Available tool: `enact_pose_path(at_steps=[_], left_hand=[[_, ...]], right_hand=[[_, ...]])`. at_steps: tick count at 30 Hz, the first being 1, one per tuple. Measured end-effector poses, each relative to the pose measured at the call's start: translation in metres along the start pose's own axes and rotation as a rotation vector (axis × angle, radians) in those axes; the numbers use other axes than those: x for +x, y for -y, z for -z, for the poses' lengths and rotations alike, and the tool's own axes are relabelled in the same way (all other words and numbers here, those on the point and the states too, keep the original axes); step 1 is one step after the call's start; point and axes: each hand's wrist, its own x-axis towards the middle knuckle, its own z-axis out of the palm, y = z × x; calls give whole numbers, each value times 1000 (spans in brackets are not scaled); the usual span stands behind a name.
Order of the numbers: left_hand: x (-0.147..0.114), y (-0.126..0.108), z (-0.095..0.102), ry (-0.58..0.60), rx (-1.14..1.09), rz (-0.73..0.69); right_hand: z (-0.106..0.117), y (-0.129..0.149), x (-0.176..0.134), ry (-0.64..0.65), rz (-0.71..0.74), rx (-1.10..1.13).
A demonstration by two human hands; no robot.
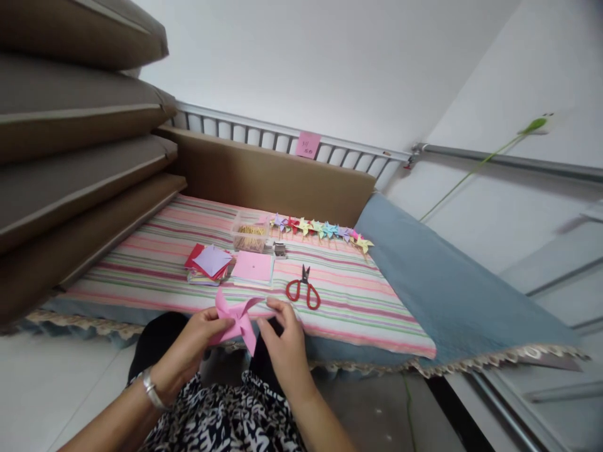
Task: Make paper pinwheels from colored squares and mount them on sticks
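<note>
Pinched in my left hand is a pink paper pinwheel, its blades bent toward the centre. My right hand is beside the pinwheel's right side, thumb and forefinger apart; whether a fingertip touches a blade, I cannot tell. Beyond my hands lie red-handled scissors, pointing away from me. A stack of pink-topped paper squares sits left of them, by a pile of red and lilac paper. Farther back, several finished pinwheels in mixed colours lie in a row.
A clear plastic box holds yellowish sticks, with a small metallic object near it. Everything rests on a striped cloth. Stacked brown cushions rise at the left, and a brown board stands along the back.
</note>
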Motion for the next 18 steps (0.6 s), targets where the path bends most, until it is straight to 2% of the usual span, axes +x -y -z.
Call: enact_pose_path(at_steps=[3, 5, 8, 11, 18], left_hand=[[1, 5, -6, 5, -9, -23], [1, 8, -11, 13, -11, -41], [2, 11, -17, -25, -2, -52], [6, 16, -17, -25, -3, -60], [39, 42, 5, -42, 37, 6]], right_hand=[[-7, -19, 3, 155, -351, 316], [-13, -28, 4, 257, -437, 412], [-18, -36, 4, 330, -441, 436], [-21, -43, 5, 299, -421, 393], [-34, -49, 19, 269, -428, 219]])
